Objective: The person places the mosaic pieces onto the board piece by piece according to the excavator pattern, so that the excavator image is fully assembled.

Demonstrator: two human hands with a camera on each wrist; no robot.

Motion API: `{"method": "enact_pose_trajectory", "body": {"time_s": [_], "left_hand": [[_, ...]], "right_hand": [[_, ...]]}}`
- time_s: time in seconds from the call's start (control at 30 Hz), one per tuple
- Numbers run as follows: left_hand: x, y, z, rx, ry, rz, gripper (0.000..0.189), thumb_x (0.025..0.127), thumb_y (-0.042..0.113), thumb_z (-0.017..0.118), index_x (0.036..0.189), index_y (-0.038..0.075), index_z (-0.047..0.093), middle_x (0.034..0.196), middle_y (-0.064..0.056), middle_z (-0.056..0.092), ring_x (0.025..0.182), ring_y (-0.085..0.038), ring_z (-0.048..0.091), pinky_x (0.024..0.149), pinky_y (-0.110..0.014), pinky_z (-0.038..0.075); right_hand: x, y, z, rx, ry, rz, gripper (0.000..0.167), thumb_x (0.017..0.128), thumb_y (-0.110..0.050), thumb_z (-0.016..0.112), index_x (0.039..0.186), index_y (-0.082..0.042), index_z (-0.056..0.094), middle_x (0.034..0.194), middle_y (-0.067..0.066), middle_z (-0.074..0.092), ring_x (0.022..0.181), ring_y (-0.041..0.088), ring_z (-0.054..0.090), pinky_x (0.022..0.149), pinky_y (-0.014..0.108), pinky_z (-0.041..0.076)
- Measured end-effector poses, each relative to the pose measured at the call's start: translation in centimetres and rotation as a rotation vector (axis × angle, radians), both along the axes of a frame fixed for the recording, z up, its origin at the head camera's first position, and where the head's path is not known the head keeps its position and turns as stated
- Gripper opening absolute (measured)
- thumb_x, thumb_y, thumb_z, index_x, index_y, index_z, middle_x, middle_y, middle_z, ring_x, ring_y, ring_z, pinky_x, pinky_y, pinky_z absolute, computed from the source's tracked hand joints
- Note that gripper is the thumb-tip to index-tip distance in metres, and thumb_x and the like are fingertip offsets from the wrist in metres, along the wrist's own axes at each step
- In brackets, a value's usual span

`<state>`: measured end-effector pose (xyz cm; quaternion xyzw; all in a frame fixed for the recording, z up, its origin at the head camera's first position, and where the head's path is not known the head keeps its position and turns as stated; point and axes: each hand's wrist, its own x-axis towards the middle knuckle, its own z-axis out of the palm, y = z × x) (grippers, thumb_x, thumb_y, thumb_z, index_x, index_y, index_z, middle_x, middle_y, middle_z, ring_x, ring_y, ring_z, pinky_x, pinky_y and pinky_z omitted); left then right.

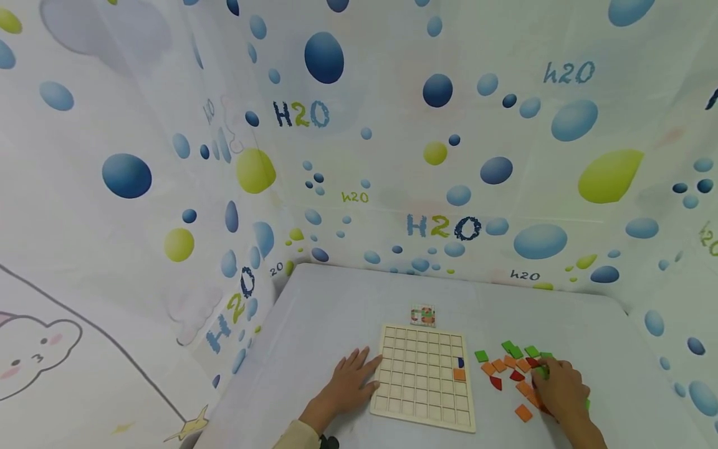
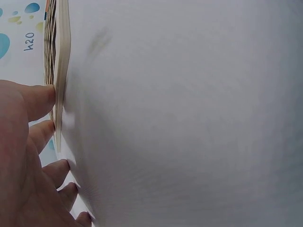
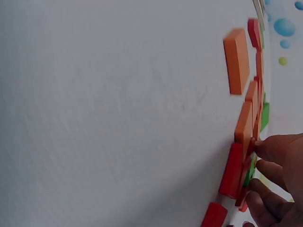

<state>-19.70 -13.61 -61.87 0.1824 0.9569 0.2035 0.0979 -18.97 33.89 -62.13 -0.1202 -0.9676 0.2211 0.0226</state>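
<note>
Left hand (image 1: 349,381), spread, touches grid board (image 1: 422,377) — likely steadying it; right hand (image 1: 563,391) at tiles (image 1: 524,413), lower right — grip unclear.

Right hand (image 1: 563,388) hides some coloured tiles (image 1: 509,362); detail on the card (image 1: 423,315) is too small to read; left wrist view cuts off the board (image 2: 62,52)!

Location: sheet-lined booth (image 1: 392,162); wider premises not identifiable. Droplet-printed "H2O" sheeting (image 1: 381,156) borders the white table (image 1: 331,312) along its far and left edges.
</note>
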Motion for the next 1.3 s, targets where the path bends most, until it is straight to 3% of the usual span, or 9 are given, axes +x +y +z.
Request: {"method": "enact_pose_trajectory", "body": {"time_s": [0.07, 0.23, 0.43, 0.6, 0.77, 0.93, 1.07, 1.2, 1.3], "left_hand": [[0.0, 0.0, -0.1, -0.001, 0.004, 0.000, 0.059, 0.106, 0.043, 0.060, 0.161, 0.028, 0.046, 0.172, -0.013, 0.034, 0.159, -0.040, 0.028, 0.125, -0.067, 0.023], [-0.1, -0.1, -0.4, 0.001, -0.001, 0.005, 0.059, 0.106, 0.044, 0.059, 0.161, 0.030, 0.045, 0.172, -0.012, 0.033, 0.159, -0.040, 0.027, 0.126, -0.066, 0.023], [-0.1, 0.0, -0.2, 0.019, -0.011, 0.000, 0.059, 0.106, 0.043, 0.059, 0.161, 0.029, 0.046, 0.172, -0.012, 0.033, 0.159, -0.040, 0.027, 0.126, -0.067, 0.023], [0.0, 0.0, -0.2, 0.018, -0.009, -0.001, 0.059, 0.106, 0.044, 0.059, 0.162, 0.029, 0.045, 0.172, -0.012, 0.032, 0.160, -0.040, 0.027, 0.126, -0.066, 0.023], [-0.1, -0.1, -0.5, 0.005, -0.002, 0.001, 0.059, 0.106, 0.045, 0.059, 0.162, 0.031, 0.044, 0.172, -0.011, 0.032, 0.160, -0.039, 0.027, 0.126, -0.066, 0.023], [-0.2, -0.2, -0.7, 0.007, -0.002, 0.003, 0.059, 0.106, 0.045, 0.059, 0.162, 0.031, 0.045, 0.172, -0.011, 0.032, 0.160, -0.039, 0.026, 0.126, -0.066, 0.022], [-0.2, -0.2, -0.6, 0.010, 0.002, 0.001, 0.059, 0.106, 0.045, 0.059, 0.162, 0.031, 0.045, 0.172, -0.011, 0.032, 0.160, -0.039, 0.026, 0.126, -0.066, 0.022], [-0.3, -0.2, -0.7, -0.002, 0.011, 0.002, 0.059, 0.106, 0.045, 0.059, 0.162, 0.032, 0.045, 0.172, -0.011, 0.033, 0.160, -0.039, 0.027, 0.126, -0.066, 0.023], [-0.2, -0.2, -0.7, 0.000, 0.007, 0.003, 0.059, 0.106, 0.045, 0.059, 0.162, 0.032, 0.045, 0.172, -0.011, 0.033, 0.160, -0.039, 0.027, 0.126, -0.066, 0.022]], "right_hand": [[-0.2, 0.4, -0.2, 0.004, 0.005, -0.010, 0.042, 0.097, -0.021, 0.071, 0.127, 0.008, 0.063, 0.127, 0.044, 0.053, 0.114, 0.064, 0.052, 0.084, 0.079, 0.045], [0.2, -0.9, 0.1, -0.007, 0.045, 0.057, 0.037, 0.098, -0.021, 0.066, 0.125, 0.005, 0.066, 0.129, 0.042, 0.055, 0.115, 0.059, 0.053, 0.081, 0.075, 0.045], [0.5, -4.3, 1.3, -0.029, -0.057, 0.195, 0.037, 0.094, -0.028, 0.079, 0.119, -0.002, 0.071, 0.111, 0.017, 0.068, 0.101, 0.034, 0.064, 0.080, 0.063, 0.049], [0.9, -6.2, 0.7, 0.004, -0.095, 0.261, 0.029, 0.087, -0.020, 0.087, 0.109, -0.008, 0.073, 0.100, 0.003, 0.067, 0.092, 0.022, 0.061, 0.074, 0.052, 0.049], [1.1, -6.9, 0.1, 0.011, -0.081, 0.250, 0.022, 0.086, -0.012, 0.087, 0.101, -0.008, 0.072, 0.091, 0.000, 0.066, 0.087, 0.019, 0.061, 0.075, 0.050, 0.048], [1.5, -7.1, 0.4, -0.021, -0.139, 0.220, 0.030, 0.085, -0.028, 0.089, 0.091, -0.009, 0.066, 0.074, 0.001, 0.054, 0.073, 0.019, 0.051, 0.072, 0.046, 0.040], [1.7, -7.2, 0.6, -0.016, -0.131, 0.233, 0.037, 0.084, -0.033, 0.090, 0.097, -0.009, 0.065, 0.081, 0.002, 0.056, 0.077, 0.019, 0.052, 0.070, 0.046, 0.044], [1.5, -7.3, 0.5, -0.026, -0.121, 0.276, 0.033, 0.086, -0.018, 0.086, 0.113, -0.012, 0.068, 0.100, 0.002, 0.064, 0.089, 0.020, 0.059, 0.077, 0.054, 0.054], [1.6, -7.3, 0.3, -0.020, -0.117, 0.289, 0.028, 0.087, -0.008, 0.083, 0.112, -0.015, 0.072, 0.102, 0.002, 0.065, 0.092, 0.019, 0.061, 0.085, 0.054, 0.058]]}}
